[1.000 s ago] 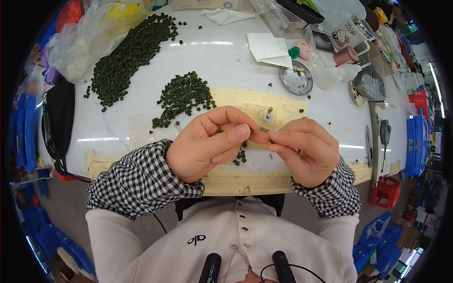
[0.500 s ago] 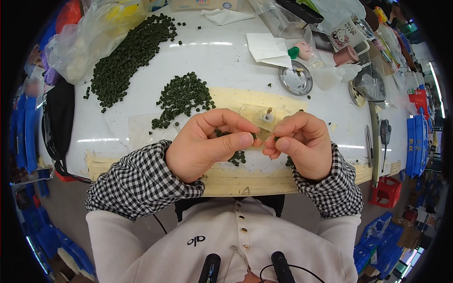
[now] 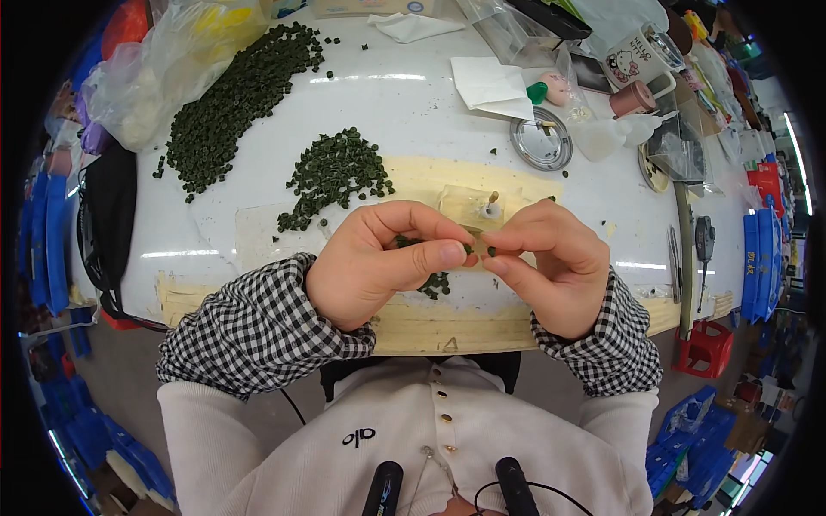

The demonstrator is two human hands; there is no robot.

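My left hand (image 3: 387, 258) pinches a small dark green piece (image 3: 469, 249) between thumb and forefinger. Just to its right, my right hand (image 3: 551, 262) holds another small dark green piece (image 3: 491, 251) at its fingertips. The two pinches almost meet above the table's near part. Beneath and behind my left hand lie several loose green pieces (image 3: 436, 285), partly hidden by it. Beyond the hands, a short brownish peg (image 3: 492, 198) stands in a whitish base on a yellowish taped block (image 3: 456, 203). A small heap of green pieces (image 3: 335, 176) lies to the left of it.
A larger heap of green pieces (image 3: 232, 107) spreads at the far left, beside a clear plastic bag (image 3: 129, 99). A round metal lid (image 3: 541, 142), white tissue (image 3: 490, 84), mug (image 3: 637, 60) and pink spool (image 3: 631, 99) stand far right. Tweezers (image 3: 674, 262) lie at right.
My right hand has turned slightly and its fingertips have come closer to the left hand's. The green piece in it now shows. My left hand has barely moved.
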